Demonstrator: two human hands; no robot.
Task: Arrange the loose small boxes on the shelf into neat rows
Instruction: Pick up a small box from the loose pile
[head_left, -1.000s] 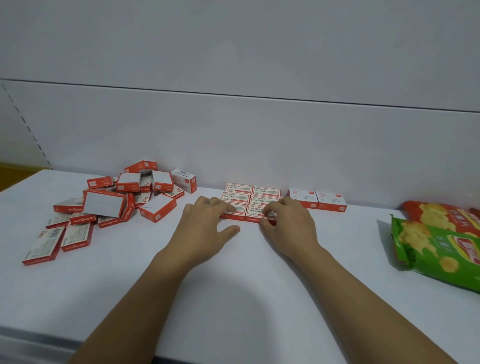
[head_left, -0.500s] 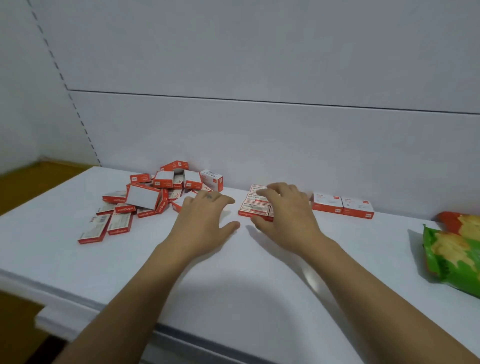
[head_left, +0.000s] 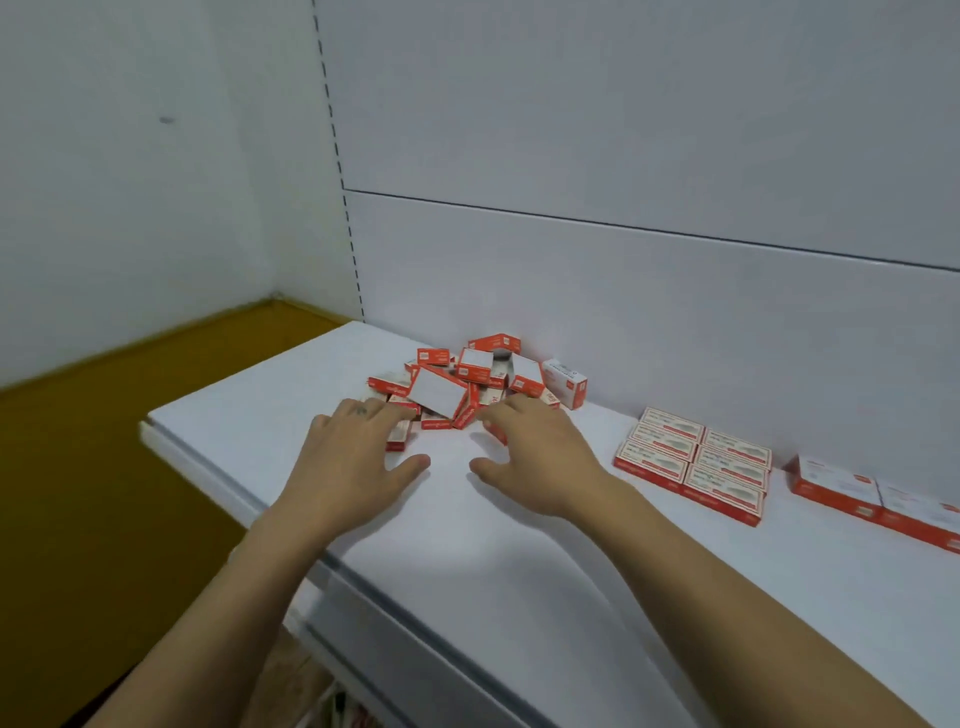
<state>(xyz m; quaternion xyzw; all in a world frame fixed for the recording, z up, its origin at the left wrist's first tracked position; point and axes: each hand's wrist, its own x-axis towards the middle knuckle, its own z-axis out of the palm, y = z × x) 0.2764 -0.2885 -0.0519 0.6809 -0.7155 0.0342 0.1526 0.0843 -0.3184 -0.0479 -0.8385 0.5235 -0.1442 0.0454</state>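
Jumbled boxes (head_left: 470, 384), axes every way

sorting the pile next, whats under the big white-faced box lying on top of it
The big white-faced box lies tilted across several red boxes, their edges poking out below. How many it covers can't be seen.

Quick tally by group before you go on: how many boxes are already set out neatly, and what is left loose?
Boxes in the flat grid: 6
Boxes in the pair by the right edge: 2
Neat total: 8
Loose pile: overlapping and partly hidden by both hands, so no firm count.
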